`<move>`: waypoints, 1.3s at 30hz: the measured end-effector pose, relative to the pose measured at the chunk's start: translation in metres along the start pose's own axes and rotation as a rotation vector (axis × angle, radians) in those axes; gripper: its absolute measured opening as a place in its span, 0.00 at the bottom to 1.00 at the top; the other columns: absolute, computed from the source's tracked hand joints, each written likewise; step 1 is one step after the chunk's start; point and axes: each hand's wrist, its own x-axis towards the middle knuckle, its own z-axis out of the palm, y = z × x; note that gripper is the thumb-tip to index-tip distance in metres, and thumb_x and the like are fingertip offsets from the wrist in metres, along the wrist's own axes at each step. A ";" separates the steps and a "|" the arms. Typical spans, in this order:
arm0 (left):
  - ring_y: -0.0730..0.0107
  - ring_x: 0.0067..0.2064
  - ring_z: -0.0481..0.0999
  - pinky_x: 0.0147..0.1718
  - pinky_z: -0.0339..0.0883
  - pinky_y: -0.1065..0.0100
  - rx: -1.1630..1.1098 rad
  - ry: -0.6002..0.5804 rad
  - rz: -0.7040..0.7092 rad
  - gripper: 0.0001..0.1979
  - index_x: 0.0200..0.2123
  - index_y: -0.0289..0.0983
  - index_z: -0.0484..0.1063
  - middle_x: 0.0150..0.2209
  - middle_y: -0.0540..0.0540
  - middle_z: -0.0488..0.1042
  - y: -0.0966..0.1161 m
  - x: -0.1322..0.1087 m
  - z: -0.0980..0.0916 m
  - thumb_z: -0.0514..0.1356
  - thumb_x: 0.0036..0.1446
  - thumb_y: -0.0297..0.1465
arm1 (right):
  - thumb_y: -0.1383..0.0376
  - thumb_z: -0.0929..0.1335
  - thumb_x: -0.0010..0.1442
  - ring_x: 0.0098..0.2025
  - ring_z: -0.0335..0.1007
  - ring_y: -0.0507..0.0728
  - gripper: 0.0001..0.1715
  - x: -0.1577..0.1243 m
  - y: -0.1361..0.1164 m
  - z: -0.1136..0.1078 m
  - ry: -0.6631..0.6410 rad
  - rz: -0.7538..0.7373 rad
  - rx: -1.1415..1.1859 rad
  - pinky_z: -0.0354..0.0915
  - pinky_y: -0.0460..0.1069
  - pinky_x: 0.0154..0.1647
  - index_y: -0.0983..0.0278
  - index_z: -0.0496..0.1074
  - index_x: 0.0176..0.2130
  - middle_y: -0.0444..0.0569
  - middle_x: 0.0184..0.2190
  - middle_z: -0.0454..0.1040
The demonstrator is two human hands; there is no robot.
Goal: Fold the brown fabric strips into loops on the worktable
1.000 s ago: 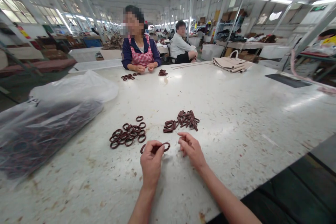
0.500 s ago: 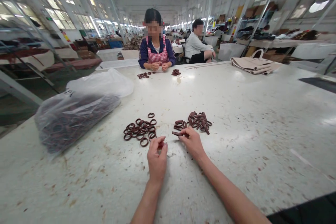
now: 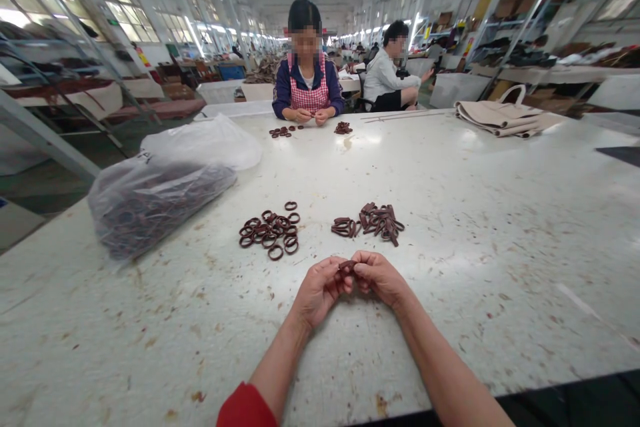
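Observation:
Between the fingertips of both hands is a dark brown leather loop (image 3: 347,267), partly covered by the fingers. My left hand (image 3: 323,285) pinches its left end, and my right hand (image 3: 380,278) grips the right end. Beyond my left hand lies a pile of round brown loops (image 3: 269,233), several of them overlapping. A second pile, of flattened brown loops (image 3: 383,221), rests just past my right hand. Neither hand touches the piles.
A translucent plastic bag (image 3: 165,193) full of brown loops lies on the white table (image 3: 475,213) at left. Across it, a co-worker in a checked apron (image 3: 307,90) handles small loops. A folded beige bag (image 3: 500,119) lies far right; another person (image 3: 390,73) sits behind.
My right hand has left the flattened pile and come toward me, and my left hand has moved right to meet it. Both now grip one loop. The view has shifted slightly.

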 end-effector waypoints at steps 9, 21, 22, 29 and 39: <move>0.74 0.23 0.68 0.25 0.65 0.70 0.311 0.054 0.056 0.10 0.30 0.32 0.69 0.22 0.48 0.70 -0.016 0.007 -0.004 0.62 0.47 0.34 | 0.62 0.74 0.41 0.13 0.58 0.45 0.16 0.003 0.004 0.004 0.083 -0.043 0.160 0.50 0.38 0.09 0.66 0.64 0.24 0.41 0.16 0.66; 0.79 0.18 0.61 0.17 0.55 0.75 0.454 0.316 0.227 0.07 0.26 0.36 0.62 0.20 0.55 0.64 -0.017 0.009 -0.004 0.59 0.45 0.30 | 0.61 0.71 0.45 0.16 0.60 0.46 0.13 0.002 0.005 0.017 0.023 -0.057 0.135 0.57 0.40 0.13 0.67 0.67 0.28 0.41 0.18 0.66; 0.79 0.18 0.60 0.18 0.53 0.75 0.561 0.377 0.292 0.06 0.25 0.36 0.61 0.19 0.56 0.62 -0.016 0.009 -0.006 0.58 0.45 0.29 | 0.61 0.71 0.46 0.17 0.61 0.47 0.13 0.002 0.005 0.018 -0.002 -0.065 0.093 0.60 0.42 0.16 0.67 0.68 0.29 0.42 0.20 0.67; 0.77 0.23 0.60 0.23 0.53 0.74 1.115 0.509 0.502 0.04 0.23 0.37 0.61 0.20 0.56 0.59 -0.018 0.005 -0.011 0.53 0.45 0.23 | 0.65 0.67 0.48 0.15 0.55 0.47 0.05 0.004 0.009 0.027 0.330 -0.202 -0.423 0.54 0.43 0.16 0.66 0.68 0.27 0.39 0.16 0.62; 0.74 0.26 0.66 0.25 0.57 0.73 1.264 0.591 0.653 0.06 0.27 0.38 0.65 0.23 0.53 0.65 -0.017 0.006 -0.005 0.53 0.45 0.22 | 0.73 0.62 0.47 0.27 0.58 0.50 0.07 0.007 0.010 0.043 0.695 -0.635 -0.988 0.55 0.46 0.28 0.64 0.66 0.29 0.43 0.26 0.62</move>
